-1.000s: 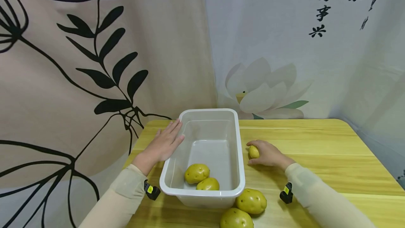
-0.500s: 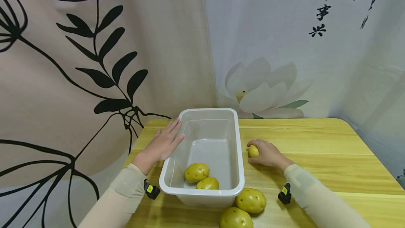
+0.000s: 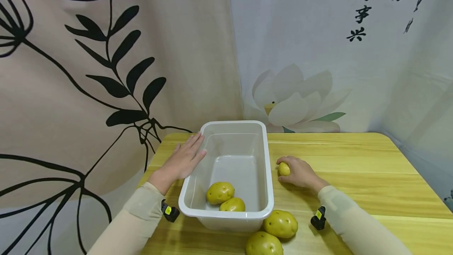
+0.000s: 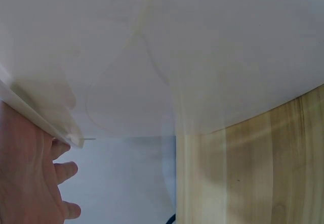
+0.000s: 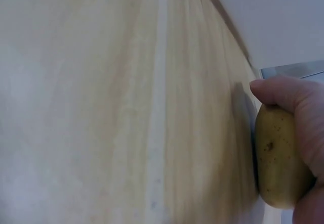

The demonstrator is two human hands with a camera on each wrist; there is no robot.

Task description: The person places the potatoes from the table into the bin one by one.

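My right hand (image 3: 299,171) grips a small potato (image 3: 284,169) to the right of a white plastic tub (image 3: 270,192). In the right wrist view the same potato (image 5: 281,155) sits between thumb and fingers, close to the tabletop. Across the tub's left rim rests my left hand (image 3: 183,159), its fingers straight. The left wrist view shows the tub's outer wall (image 4: 126,67) with fingers of that hand (image 4: 25,168) at the rim. Inside the tub, near its front end, lie two potatoes, one behind (image 3: 220,193) and one in front (image 3: 232,204).
Two larger potatoes, one (image 3: 281,224) by the tub's front right corner and one (image 3: 264,244) nearer me, lie on the wooden table (image 3: 354,168). A printed curtain (image 3: 198,50) hangs behind the table's back edge.
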